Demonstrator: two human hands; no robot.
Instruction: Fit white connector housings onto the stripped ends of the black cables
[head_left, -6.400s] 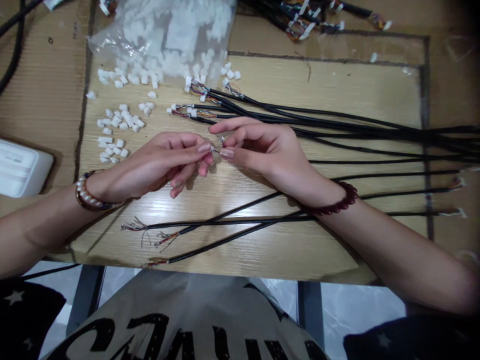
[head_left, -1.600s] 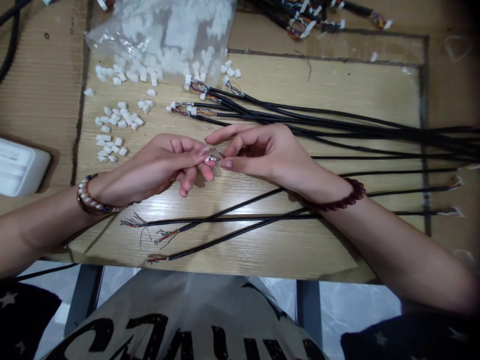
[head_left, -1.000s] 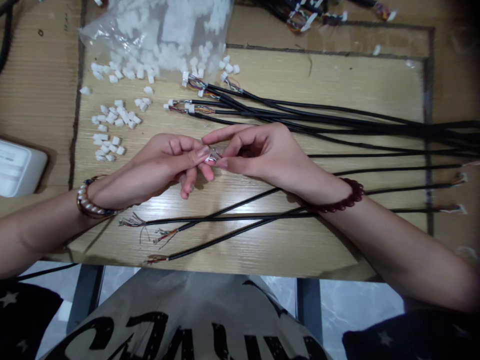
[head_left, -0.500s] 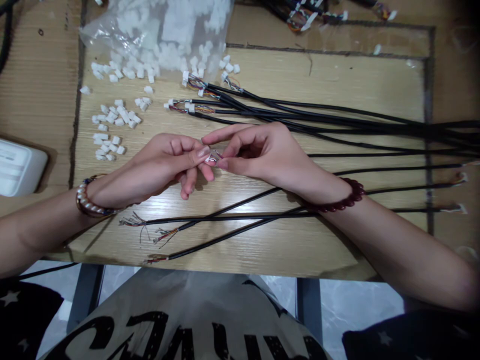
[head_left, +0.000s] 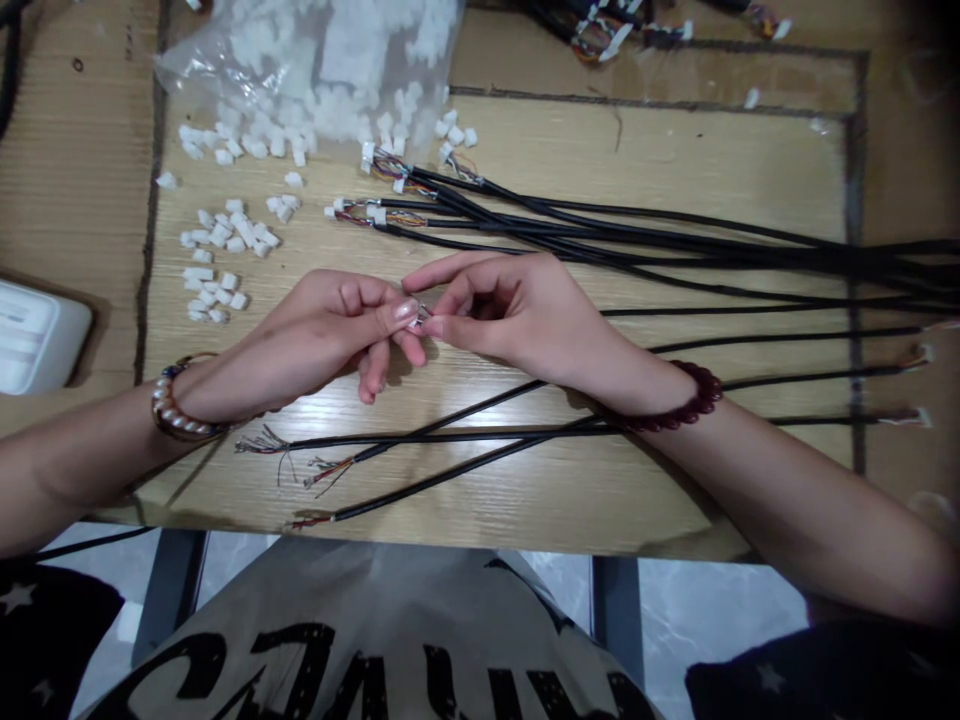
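Near the middle of the board, my left hand pinches a small white connector between thumb and forefinger, its other fingers curled loosely below. My right hand meets it from the right, thumb and fingertips closed on thin wires at the connector. The fingertips of both hands nearly touch and hide most of the connector. A black cable emerges from behind my right hand. Below the hands lie several black cables with bare, fanned wire ends at the left.
A clear bag of white connectors lies at the top, with loose connectors in piles at the left. Finished-looking cables with white ends run to the right. A white box-shaped device sits at the left edge.
My right hand has moved slightly left, closer to my left fingertips. Less of the connector and wires shows between them. The whole view has shifted very slightly.
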